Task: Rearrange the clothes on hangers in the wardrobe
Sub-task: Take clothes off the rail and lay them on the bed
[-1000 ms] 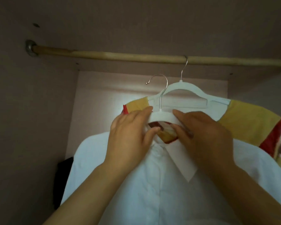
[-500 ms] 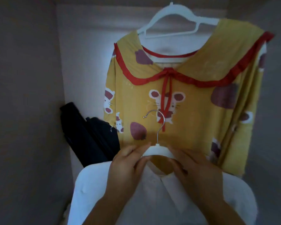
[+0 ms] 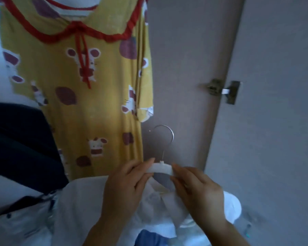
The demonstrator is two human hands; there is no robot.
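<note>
Left hand (image 3: 124,185): fingers curled, pinching the left end of the hanger's (image 3: 161,168) white top bar, forefinger lying along its upper edge.
Right hand (image 3: 197,189): fingers curled too, gripping the right end of the same bar; the two hands sit close together with only the middle of the bar showing between them.
Hanger: low in the middle of the view, held level in front of the grey side wall (image 3: 181,68), just right of the dress's lower edge.
Hook (image 3: 164,137): thin metal, standing upright from the bar, its open end turned left.
Shirt (image 3: 82,197): white, on the hanger and spread out below both hands, collar open under the bar (the cloth is blurred, so buttons and seams are hard to make out).
Dress (image 3: 78,77): yellow with a red-edged collar, a red tie and a mouse print, hanging at upper left behind the hanger; its top is cut off by the frame.
Dark garment (image 3: 21,142): at the left, overlapping the dress's lower left side.
Hinge (image 3: 222,90): metal, at the right where the side wall meets the door (image 3: 277,130).
</note>
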